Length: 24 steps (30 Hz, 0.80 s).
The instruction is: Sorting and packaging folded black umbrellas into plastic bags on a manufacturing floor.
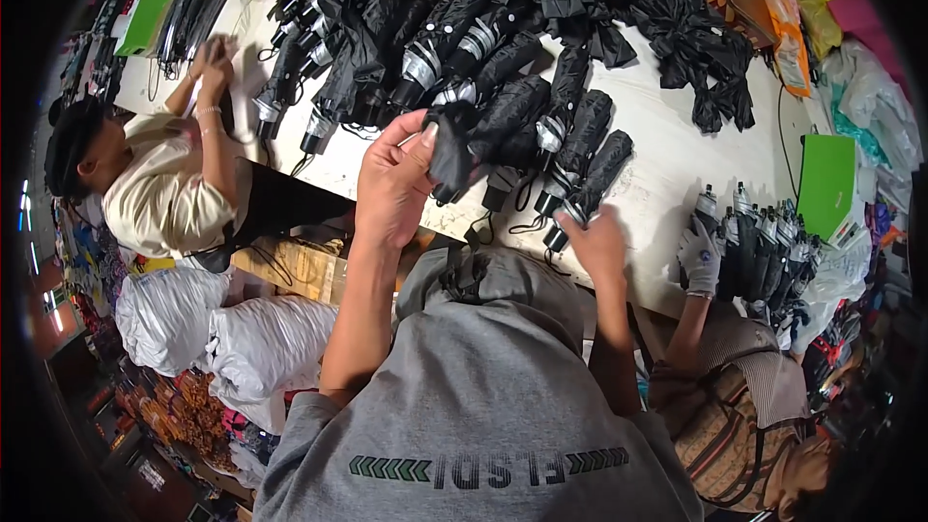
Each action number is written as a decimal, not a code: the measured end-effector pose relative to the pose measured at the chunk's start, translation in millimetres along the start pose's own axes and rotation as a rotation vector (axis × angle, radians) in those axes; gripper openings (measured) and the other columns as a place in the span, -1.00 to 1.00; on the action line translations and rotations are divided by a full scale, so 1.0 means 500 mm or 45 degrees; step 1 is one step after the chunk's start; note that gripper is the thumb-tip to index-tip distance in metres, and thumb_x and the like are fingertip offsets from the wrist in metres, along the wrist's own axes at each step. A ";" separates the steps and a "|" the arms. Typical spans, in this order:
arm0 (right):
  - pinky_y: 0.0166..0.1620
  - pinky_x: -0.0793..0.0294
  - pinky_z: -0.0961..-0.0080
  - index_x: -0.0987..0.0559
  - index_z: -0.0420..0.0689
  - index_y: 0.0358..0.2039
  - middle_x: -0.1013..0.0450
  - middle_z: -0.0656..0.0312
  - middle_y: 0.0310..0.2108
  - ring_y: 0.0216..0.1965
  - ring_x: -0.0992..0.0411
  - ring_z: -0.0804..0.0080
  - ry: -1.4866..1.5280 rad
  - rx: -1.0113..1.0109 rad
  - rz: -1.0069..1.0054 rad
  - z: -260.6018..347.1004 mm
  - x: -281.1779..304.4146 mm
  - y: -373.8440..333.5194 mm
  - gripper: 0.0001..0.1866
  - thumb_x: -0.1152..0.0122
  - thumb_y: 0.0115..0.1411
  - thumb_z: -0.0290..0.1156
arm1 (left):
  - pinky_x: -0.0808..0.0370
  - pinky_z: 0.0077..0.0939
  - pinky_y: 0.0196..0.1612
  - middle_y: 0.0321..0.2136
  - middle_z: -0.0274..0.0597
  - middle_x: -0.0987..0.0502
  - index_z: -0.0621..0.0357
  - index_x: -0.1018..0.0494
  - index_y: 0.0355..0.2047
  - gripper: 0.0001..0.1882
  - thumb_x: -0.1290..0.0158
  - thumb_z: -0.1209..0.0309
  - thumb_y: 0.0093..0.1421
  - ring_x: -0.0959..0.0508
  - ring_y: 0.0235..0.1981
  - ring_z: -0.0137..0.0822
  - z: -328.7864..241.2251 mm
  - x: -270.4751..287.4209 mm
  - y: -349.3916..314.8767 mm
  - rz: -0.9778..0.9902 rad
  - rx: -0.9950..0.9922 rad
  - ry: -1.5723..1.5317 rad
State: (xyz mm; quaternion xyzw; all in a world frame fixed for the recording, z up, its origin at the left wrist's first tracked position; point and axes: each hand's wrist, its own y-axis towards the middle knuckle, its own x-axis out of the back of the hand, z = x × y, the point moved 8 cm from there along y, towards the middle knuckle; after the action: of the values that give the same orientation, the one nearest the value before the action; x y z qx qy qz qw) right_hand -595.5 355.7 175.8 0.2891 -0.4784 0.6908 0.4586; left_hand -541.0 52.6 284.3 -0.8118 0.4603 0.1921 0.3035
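Observation:
My left hand (394, 174) is raised over the table's near edge, thumb and fingers pinching a small black cloth sleeve (449, 159). To its right, my right hand (596, 244) is closed at the handle end of a folded black umbrella (607, 164), which lies slanting on the table. Two more folded umbrellas (585, 130) with silver-and-black handles lie close beside it. Beyond my hands spreads a large heap of black folding umbrellas (425, 58), many with silver bands near the handle and wrist loops.
The white table (648, 135) runs across in front of me. At left, a co-worker (164, 179) works with both hands. A gloved hand (701, 256) of another person touches upright umbrellas (759, 242) at right. Green boxes (826, 184), plastic bags (875, 101) and white sacks (261, 338) stand around.

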 end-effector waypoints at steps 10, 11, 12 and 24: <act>-0.21 -0.50 0.22 -0.47 -0.30 -0.09 -0.50 0.00 -0.37 -0.42 -0.45 0.06 0.420 -0.088 -0.335 -0.094 -0.051 -0.027 -0.63 -0.17 0.21 -0.27 | -0.70 -0.30 -0.13 -0.19 -0.04 -0.66 0.26 -0.43 0.01 -0.77 -0.10 0.51 0.37 -0.70 -0.22 -0.28 -0.067 -0.034 0.032 0.025 -0.155 -0.115; -0.25 -0.50 0.30 -0.46 -0.30 -0.04 -0.49 0.06 -0.39 -0.47 -0.41 0.18 0.557 0.027 -0.561 -0.100 -0.030 -0.036 -0.62 -0.15 0.22 -0.32 | -0.70 -0.29 -0.11 -0.19 -0.04 -0.65 0.26 -0.43 0.01 -0.77 -0.10 0.50 0.37 -0.70 -0.22 -0.26 -0.079 -0.045 0.031 0.012 -0.182 -0.138; -0.27 -0.48 0.38 -0.43 -0.28 0.04 -0.48 0.08 -0.36 -0.46 -0.39 0.30 0.760 -0.014 -0.352 -0.095 -0.038 -0.039 -0.60 -0.13 0.23 -0.37 | -0.70 -0.29 -0.11 -0.19 -0.04 -0.65 0.26 -0.43 0.01 -0.77 -0.10 0.50 0.37 -0.70 -0.22 -0.26 -0.090 -0.040 0.026 -0.010 -0.212 -0.125; -0.18 -0.50 0.29 -0.33 -0.35 0.17 -0.46 -0.02 -0.18 -0.31 -0.45 0.12 0.808 0.932 0.000 0.260 0.205 -0.181 -0.37 -0.30 0.09 -0.47 | -0.65 -0.39 -0.09 -0.20 -0.04 -0.65 0.29 -0.44 -0.04 -0.81 -0.06 0.45 0.41 -0.70 -0.24 -0.22 -0.186 -0.064 0.025 -0.072 -0.445 -0.234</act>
State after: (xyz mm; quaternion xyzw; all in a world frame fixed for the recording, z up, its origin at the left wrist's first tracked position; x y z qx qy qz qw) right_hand -560.3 282.9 346.4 0.2064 -0.0403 0.8678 0.4503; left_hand -565.0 5.5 368.4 -0.8439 0.3673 0.3335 0.2041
